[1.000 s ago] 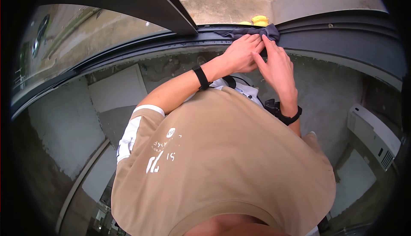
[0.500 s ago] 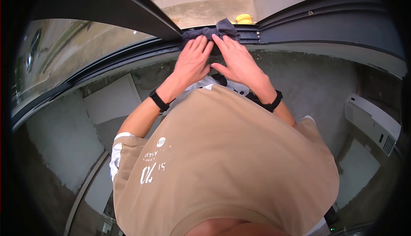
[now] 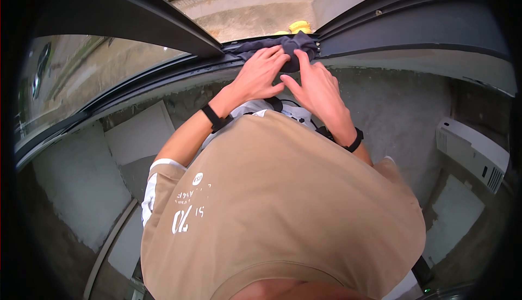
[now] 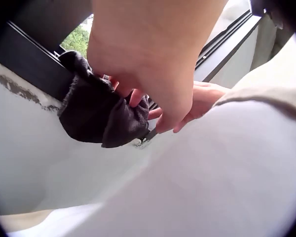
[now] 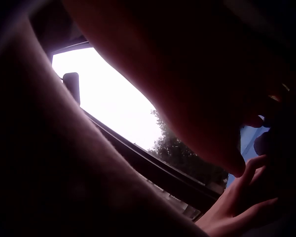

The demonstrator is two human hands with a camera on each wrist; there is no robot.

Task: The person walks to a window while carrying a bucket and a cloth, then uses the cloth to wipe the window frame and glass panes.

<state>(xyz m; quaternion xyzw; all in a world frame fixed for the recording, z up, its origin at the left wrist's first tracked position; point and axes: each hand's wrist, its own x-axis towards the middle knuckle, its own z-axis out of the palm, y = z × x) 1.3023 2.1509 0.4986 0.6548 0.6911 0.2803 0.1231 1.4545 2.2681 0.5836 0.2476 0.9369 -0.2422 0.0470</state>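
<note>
Cloth (image 3: 302,42), dark and bunched, lies along the window track (image 3: 202,64) at the upper middle of the frame, just below a yellow object (image 3: 299,27). A thinner stretch of it trails to the left, while the thicker wad sits to the right; in the left wrist view a loose fold droops over the inner edge, against the pale wall (image 4: 24,148).

It looks light and soft, with no stiffness of its own, so it should crumple under a push and shape itself to the grooves. Nothing about it seems fragile — the likelier trouble is a fold slipping or snagging on the ridges. Whether it is damp, I cannot tell. The thick wad seems the best place to take hold, with the drooping fold tucked in.

The left hand (image 3: 260,75) rests bent fingers on the cloth, close together, its thumb set apart. The right hand (image 3: 322,89) touches the wad with an extended forefinger, thumb spread away — its other fingers look bent, but their tips are hidden.
</note>
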